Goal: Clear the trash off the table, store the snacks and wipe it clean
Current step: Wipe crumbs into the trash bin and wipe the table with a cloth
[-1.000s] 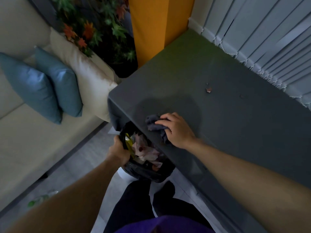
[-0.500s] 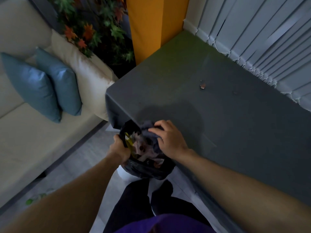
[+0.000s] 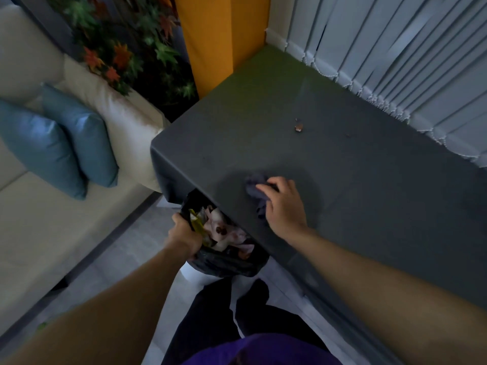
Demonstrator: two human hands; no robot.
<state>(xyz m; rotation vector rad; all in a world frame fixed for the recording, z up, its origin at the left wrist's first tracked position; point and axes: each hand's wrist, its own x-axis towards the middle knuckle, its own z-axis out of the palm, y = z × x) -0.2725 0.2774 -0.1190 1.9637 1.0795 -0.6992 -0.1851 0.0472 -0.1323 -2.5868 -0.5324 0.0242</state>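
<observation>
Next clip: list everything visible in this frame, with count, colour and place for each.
table: one, dark grey cover, right side, against the blinds
rag: one, grey-purple, on the table near its front edge
scrap: one, small, brownish, on the table toward the blinds
trash bag: one, black, below the table's edge, holding pale crumpled wrappers
sofa: one, cream, left
cushions: two, blue, on the sofa
plant: one, green and orange leaves, behind the sofa
pillar: one, yellow, at the table's far corner
blinds: vertical, pale grey, top right
legs: two, dark trousers, bottom centre
left hand: grips the bag's rim
right hand: fingers curled on the rag
</observation>
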